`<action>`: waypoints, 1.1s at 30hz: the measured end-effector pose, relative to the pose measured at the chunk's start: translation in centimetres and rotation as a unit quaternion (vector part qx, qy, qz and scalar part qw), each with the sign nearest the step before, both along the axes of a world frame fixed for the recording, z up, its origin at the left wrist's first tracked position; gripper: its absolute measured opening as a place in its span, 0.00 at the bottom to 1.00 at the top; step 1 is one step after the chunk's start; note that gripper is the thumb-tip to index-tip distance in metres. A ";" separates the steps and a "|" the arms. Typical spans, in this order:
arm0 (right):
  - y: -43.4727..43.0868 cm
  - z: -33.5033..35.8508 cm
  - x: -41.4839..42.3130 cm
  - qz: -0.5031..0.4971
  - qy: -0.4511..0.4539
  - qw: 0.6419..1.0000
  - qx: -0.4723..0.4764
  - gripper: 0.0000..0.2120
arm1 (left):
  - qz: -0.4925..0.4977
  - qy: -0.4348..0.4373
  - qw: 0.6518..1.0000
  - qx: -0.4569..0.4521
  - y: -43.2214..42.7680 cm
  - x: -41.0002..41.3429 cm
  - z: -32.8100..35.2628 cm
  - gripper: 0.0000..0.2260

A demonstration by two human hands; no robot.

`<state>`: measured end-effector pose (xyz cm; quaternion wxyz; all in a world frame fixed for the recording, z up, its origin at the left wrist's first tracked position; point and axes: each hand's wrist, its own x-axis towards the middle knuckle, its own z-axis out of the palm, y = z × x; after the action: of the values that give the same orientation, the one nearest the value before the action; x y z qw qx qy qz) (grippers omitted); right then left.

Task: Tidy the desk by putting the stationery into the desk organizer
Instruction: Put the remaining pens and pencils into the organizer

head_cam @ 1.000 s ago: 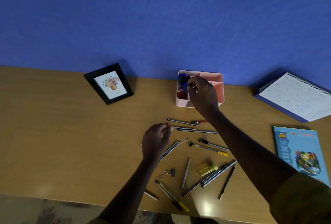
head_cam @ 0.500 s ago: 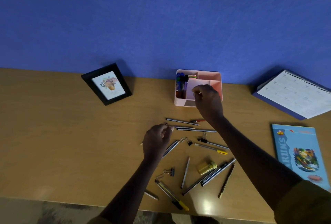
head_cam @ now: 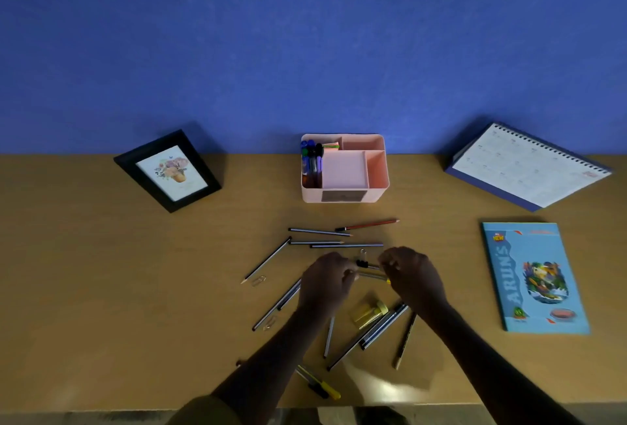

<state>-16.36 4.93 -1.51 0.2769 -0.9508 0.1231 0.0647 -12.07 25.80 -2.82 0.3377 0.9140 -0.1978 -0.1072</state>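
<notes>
Both grips have changed: the right hand (head_cam: 412, 275) has left the pink desk organizer (head_cam: 344, 168) and now curls, closed, over a yellow-tipped pen (head_cam: 373, 277) beside the left hand (head_cam: 327, 280), whose hold I cannot tell. A black binder clip (head_cam: 362, 262) sits between them. Pencils and pens lie scattered mid-surface (head_cam: 101, 289); the left side and the stretch before the organizer lie open.

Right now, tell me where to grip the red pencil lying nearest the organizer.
Pinch the red pencil at mid-shaft, coming straight down from above. It lies flat on the desk, roughly left to right, tip pointing right, with bare desk on both long sides. Its dark left end nearly meets a striped pencil, so stay clear of that end.
</notes>
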 end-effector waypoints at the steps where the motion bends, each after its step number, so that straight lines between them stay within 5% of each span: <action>1: 0.0 -0.4 -0.9 0.012 0.026 0.999 -0.029 0.05 | -0.020 -0.013 1.000 0.013 -0.5 -0.2 -0.1 0.06; 9: 0.2 -2.5 -3.6 0.078 0.054 0.976 -0.196 0.07 | -0.079 -0.067 0.991 0.080 -3.0 -1.0 -0.7 0.06; 16: -0.3 -1.2 -3.6 0.135 0.017 0.975 -0.175 0.07 | -0.130 -0.077 0.985 0.088 -3.8 -1.6 -0.7 0.09; 21: -1.3 0.9 -2.6 0.122 0.020 0.989 -0.076 0.05 | -0.131 -0.100 0.985 0.055 -3.0 -1.4 -0.4 0.05; 24: -1.1 3.2 -1.1 0.036 0.016 0.995 0.096 0.05 | -0.069 -0.073 0.995 -0.007 -2.5 -0.6 0.3 0.06; 28: 0.6 6.7 1.9 -0.152 -0.011 0.930 0.336 0.08 | 0.038 -0.040 0.992 -0.110 -1.9 0.7 2.3 0.06; 33: 3.3 8.9 5.7 -0.120 -0.075 0.935 0.326 0.06 | 0.134 -0.038 0.968 -0.208 -1.3 2.3 5.0 0.07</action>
<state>-10.70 8.22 7.34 0.5857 -0.7887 0.1870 -0.0036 -9.78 24.53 2.21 0.5236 0.8454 -0.1043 0.0176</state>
